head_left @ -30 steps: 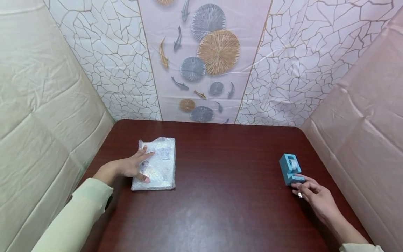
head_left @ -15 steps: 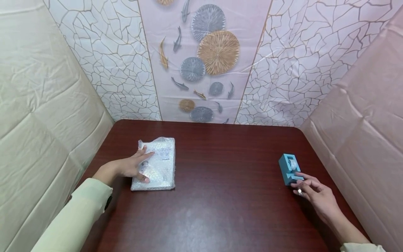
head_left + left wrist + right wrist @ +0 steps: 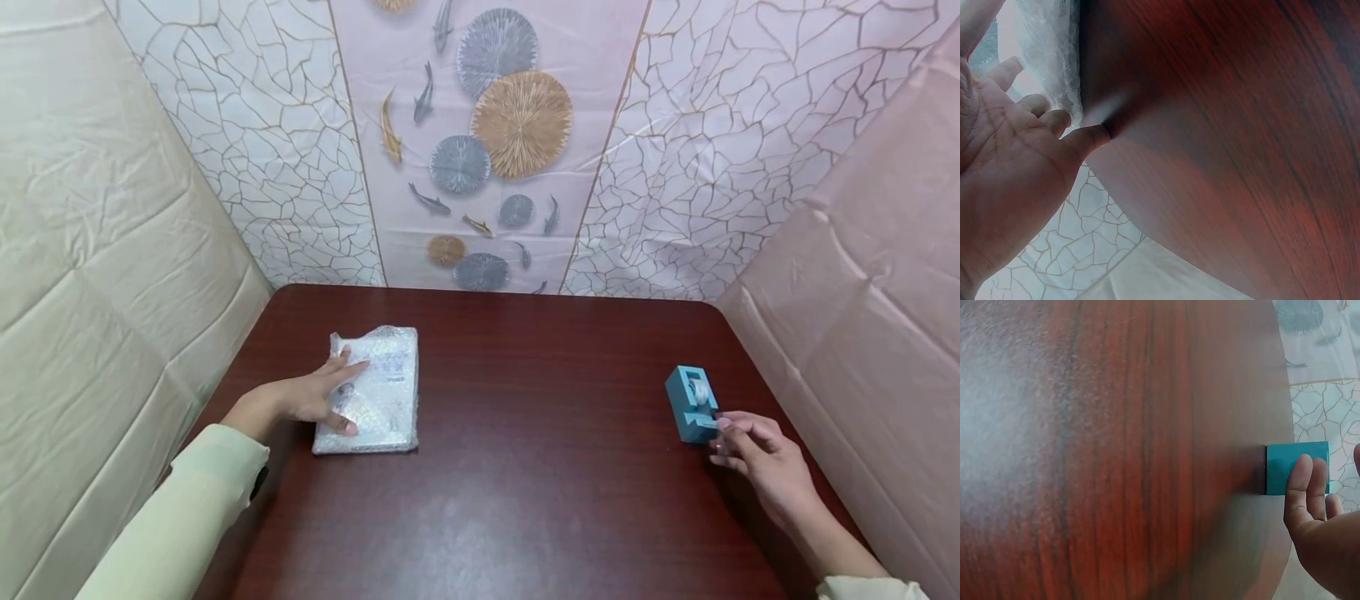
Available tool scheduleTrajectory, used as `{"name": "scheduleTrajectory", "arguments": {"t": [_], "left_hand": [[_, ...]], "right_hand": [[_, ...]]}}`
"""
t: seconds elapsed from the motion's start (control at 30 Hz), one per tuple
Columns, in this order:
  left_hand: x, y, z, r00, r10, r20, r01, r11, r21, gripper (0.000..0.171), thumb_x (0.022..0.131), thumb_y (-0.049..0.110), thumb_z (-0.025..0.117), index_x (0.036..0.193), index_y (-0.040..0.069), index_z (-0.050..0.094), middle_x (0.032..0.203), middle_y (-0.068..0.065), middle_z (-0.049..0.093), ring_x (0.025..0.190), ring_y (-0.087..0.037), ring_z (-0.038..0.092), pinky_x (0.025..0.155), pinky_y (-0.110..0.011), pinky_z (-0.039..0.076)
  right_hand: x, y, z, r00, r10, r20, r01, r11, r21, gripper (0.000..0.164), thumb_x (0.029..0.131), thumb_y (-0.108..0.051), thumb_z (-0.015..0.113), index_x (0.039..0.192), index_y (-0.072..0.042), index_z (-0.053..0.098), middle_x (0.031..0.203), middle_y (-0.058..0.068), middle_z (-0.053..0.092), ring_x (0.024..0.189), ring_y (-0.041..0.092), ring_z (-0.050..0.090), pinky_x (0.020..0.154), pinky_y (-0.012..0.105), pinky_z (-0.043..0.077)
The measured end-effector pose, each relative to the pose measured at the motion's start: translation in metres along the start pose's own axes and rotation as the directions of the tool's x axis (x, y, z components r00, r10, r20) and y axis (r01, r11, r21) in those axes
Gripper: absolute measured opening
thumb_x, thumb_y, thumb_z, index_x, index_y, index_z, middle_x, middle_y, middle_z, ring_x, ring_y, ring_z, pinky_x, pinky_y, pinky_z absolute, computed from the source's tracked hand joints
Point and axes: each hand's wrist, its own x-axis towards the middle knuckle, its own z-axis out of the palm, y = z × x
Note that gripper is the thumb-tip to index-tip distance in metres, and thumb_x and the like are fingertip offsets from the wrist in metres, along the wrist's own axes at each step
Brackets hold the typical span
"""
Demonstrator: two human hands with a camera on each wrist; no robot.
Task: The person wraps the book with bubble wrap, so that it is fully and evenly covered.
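Observation:
A flat, white bubble-wrapped package point(image 3: 386, 400) lies on the left of the table, faint print showing through its wrap. My left hand point(image 3: 311, 394) rests on its left side with the fingers spread; the left wrist view shows the palm point(image 3: 1010, 144) beside the wrap point(image 3: 1054, 56). Toward the right edge stands a blue tape dispenser point(image 3: 684, 408) bearing a roll of clear tape point(image 3: 700, 392). At its front end my right hand point(image 3: 768, 462) pinches the tape's end between thumb and forefinger. In the right wrist view, fingers point(image 3: 1300, 475) cover part of the dispenser's blue end point(image 3: 1279, 462).
The dark red-brown table point(image 3: 525, 433) has rounded far corners. Pale creased cloth point(image 3: 90, 250) hangs along the left, and more cloth point(image 3: 877, 250) along the right. A patterned sheet with fish and round leaves point(image 3: 480, 167) backs the table.
My right hand has shifted slightly right at the dispenser's front, and its thumb and forefinger have come together at the tape's end. My left hand and the package stay where they were.

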Motion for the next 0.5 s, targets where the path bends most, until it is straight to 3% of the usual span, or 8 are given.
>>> {"name": "scheduleTrajectory", "arguments": {"t": [0.13, 0.27, 0.5], "left_hand": [[0.0022, -0.0011, 0.0001, 1.0, -0.014, 0.0, 0.014, 1.0, 0.011, 0.127, 0.085, 0.041, 0.095, 0.179, 0.014, 0.013, 0.182, -0.026, -0.021, 0.169, -0.054, -0.017, 0.13, -0.082, 0.006], [0.0044, -0.0017, 0.0006, 1.0, -0.019, -0.001, 0.019, 1.0, 0.012, 0.127, 0.085, 0.041, 0.096, 0.179, 0.015, 0.014, 0.183, -0.025, -0.021, 0.169, -0.053, -0.016, 0.13, -0.081, 0.006], [0.004, -0.0009, 0.0006, 1.0, -0.024, 0.0, 0.024, 1.0, 0.014, 0.127, 0.085, 0.041, 0.096, 0.179, 0.015, 0.014, 0.183, -0.025, -0.02, 0.169, -0.053, -0.016, 0.13, -0.082, 0.006]], "right_hand": [[-0.0006, -0.0031, 0.0019, 1.0, -0.025, -0.014, 0.026, 0.999, 0.038, 0.017, 0.112, -0.01, 0.064, 0.113, 0.002, 0.075, 0.126, -0.008, 0.056, 0.087, 0.008, 0.074, 0.074, 0.024, 0.066], [-0.0005, -0.0068, 0.0063, 0.997, -0.041, -0.062, 0.044, 0.998, 0.035, 0.014, 0.111, -0.009, 0.066, 0.103, -0.005, 0.077, 0.112, -0.01, 0.061, 0.082, 0.005, 0.072, 0.07, 0.019, 0.06], [0.0014, -0.0106, 0.0095, 0.993, -0.042, -0.114, 0.04, 0.999, -0.016, 0.012, 0.108, -0.009, 0.07, 0.099, -0.007, 0.077, 0.1, -0.011, 0.063, 0.077, 0.002, 0.069, 0.067, 0.016, 0.053]]}}
